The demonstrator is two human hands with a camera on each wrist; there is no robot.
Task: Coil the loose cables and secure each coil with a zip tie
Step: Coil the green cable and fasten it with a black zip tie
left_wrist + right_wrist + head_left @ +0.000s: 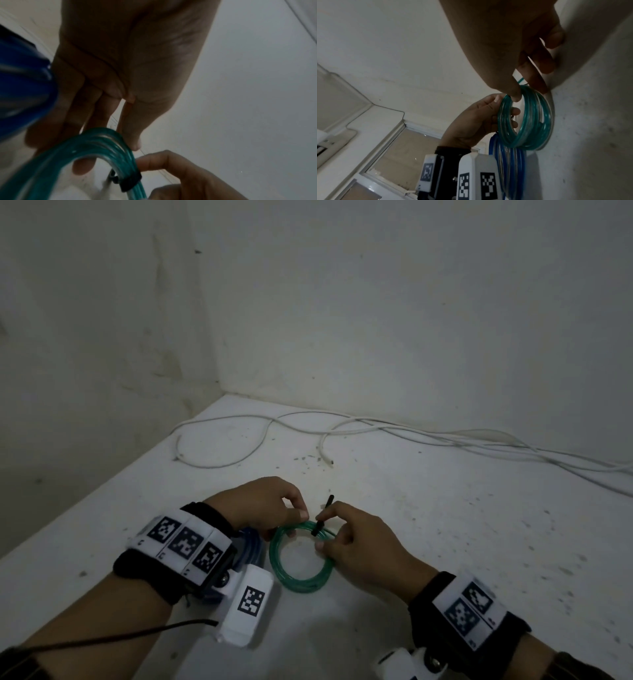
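Two hands meet over the green cable coil (301,559), which lies on the white worktop (445,542) near its front edge. Left hand (260,505) pinches the coil's far rim; right hand (349,539) pinches the black zip tie (322,515) wrapped round that rim, tail sticking up. A blue coil (510,169) sits just beside the green one, mostly hidden under the left wristband (181,546); probably touching it, though the wrist views are blurred. Loose white cables (411,433) trail along the wall behind, well apart.
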